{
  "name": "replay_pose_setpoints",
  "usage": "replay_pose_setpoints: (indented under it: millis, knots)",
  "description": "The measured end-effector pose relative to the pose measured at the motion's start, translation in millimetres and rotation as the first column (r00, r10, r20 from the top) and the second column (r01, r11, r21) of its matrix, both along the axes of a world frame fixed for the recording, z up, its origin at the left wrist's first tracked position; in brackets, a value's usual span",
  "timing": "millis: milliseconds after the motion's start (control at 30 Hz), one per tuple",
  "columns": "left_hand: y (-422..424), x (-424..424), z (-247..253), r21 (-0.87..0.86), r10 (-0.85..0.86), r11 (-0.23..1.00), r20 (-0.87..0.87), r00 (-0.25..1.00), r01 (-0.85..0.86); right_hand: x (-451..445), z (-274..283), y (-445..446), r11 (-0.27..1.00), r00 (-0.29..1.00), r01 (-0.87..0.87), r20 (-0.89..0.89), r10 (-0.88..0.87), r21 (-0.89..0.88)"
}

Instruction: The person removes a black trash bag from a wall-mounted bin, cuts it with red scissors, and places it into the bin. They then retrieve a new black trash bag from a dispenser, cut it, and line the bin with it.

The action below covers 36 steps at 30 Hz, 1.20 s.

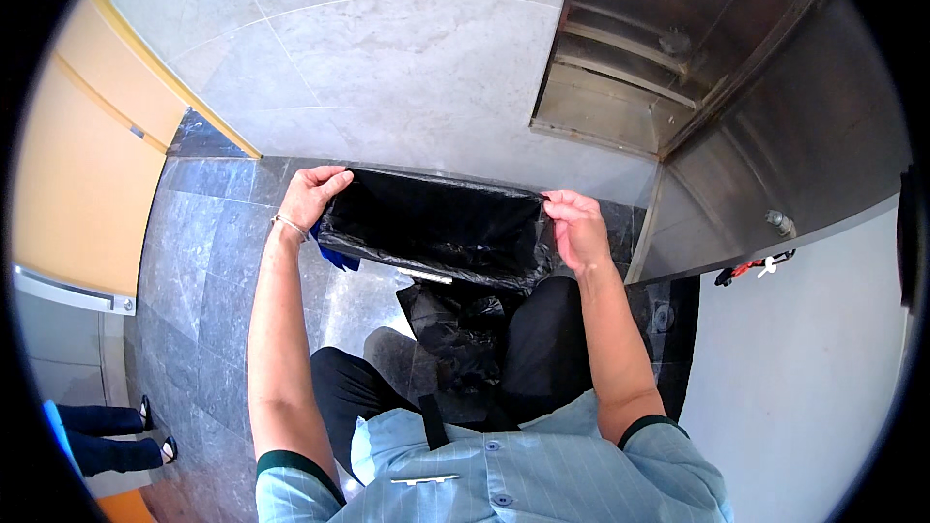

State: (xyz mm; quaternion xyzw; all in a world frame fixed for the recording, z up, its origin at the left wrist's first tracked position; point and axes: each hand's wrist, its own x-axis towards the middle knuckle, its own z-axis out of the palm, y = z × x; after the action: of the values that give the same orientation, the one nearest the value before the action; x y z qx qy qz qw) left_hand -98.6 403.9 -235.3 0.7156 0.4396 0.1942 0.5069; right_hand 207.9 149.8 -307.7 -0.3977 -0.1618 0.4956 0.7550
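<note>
A rectangular bin lined with a black plastic bag [436,221] stands on the floor in front of me, its dark inside facing up. My left hand [316,192] grips the liner at the rim's upper left corner, thumb on top. At the right end, my right hand [577,225] pinches the liner's edge between thumb and fingers. Another crumpled black plastic bag [458,334] lies below the bin, between my legs. Something blue [338,256] shows beside the bin under my left hand.
A steel recess [610,102] and steel panel [726,189] rise at the right, with a pale board below. Red and black items [752,269] lie at that panel's lower edge. A yellow-edged door [87,160] is at the left. Another person's legs [109,439] show at lower left.
</note>
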Motion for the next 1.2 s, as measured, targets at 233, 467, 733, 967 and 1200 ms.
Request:
replay_pose_setpoints:
  millis: [233,467,733,967,1200]
  knots:
    - [-3.5,0.8,3.2,-0.084,0.007,0.996,0.021,1.000,-0.006,-12.7,-0.4,-11.1,0.990,0.993,0.036,0.113,-0.021,-0.135]
    - [-5.1,-11.3,-15.3,0.012,0.084,0.996,0.027,0.996,-0.084,-45.0,-13.8,-33.0,0.928,0.922,0.284,0.334,-0.196,-0.242]
    - [-13.5,-43.3,-45.4,-0.125,0.162,0.983,0.207,0.965,-0.139,-46.2,6.5,-42.8,0.986,0.968,0.047,0.250,-0.006,-0.162]
    - [-23.7,-63.5,-28.6,-0.293,0.051,0.955,0.289,0.956,0.038,-26.9,-6.4,-42.1,0.976,0.962,-0.034,0.257,0.090,-0.213]
    - [-31.8,-68.4,-21.7,-0.409,0.041,0.908,0.307,0.951,0.093,-26.3,-29.5,-36.9,0.956,0.719,0.171,0.693,0.045,-0.240]
